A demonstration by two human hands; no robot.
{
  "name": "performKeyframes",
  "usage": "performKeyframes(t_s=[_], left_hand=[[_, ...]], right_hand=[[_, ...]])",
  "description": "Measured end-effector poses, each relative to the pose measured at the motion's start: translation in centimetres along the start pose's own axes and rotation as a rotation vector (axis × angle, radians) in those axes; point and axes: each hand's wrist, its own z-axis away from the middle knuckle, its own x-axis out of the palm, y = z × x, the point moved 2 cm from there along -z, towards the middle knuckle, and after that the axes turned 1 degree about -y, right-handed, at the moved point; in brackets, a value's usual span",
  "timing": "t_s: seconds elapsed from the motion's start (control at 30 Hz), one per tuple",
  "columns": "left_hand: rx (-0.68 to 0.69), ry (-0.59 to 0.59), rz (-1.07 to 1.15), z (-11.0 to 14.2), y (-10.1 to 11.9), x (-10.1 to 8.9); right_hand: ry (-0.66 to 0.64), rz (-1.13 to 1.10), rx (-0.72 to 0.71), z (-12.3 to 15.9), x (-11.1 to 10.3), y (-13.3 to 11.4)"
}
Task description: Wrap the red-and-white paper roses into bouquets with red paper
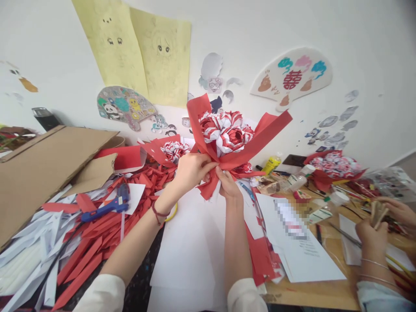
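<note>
Grip: left hand pinched the gathered neck of the red wrapper; right hand pinched it from the other side | Position: striped paper flowers stood upright in the wrapper, held above a white sheet | Left side: glue gun lay among red paper strips | Right side: wrapped bouquet rested near the wall

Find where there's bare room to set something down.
Widest: the white paper between the forearms, below the bouquet. A narrow strip of table lies between the printed sheet and the front edge. Crowded: left, paper strips and glue gun; back right, bottles.
</note>
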Motion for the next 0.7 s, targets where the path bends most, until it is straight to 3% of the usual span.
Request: performKeyframes(t_s=[0.1,0.27,0.37,0.57,0.7], left_hand=[[0.037,-0.020,0.009,0.6,0.2,-0.4],[0.094,0.070,-0.242,2.4,1.4,-1.1],[0.154,0.014,-0.272,3.0,2.1,-1.0],[0.389,0.081,-0.627,2.9,3.0,-1.3],[0.665,0.036,-0.728,2.4,3.2,-1.5]], right_hand=[[0.028,-0.034,-0.034,0.0,0.2,-0.1],[0.074,-0.022,-0.056,0.2,0.4,-0.6],[0.088,-0.010,-0.078,0.4,0.4,-1.0],[0.118,0.025,-0.093,0.4,0.5,-0.9],[0.165,0.154,-0.086,0.4,0.6,-1.1]])
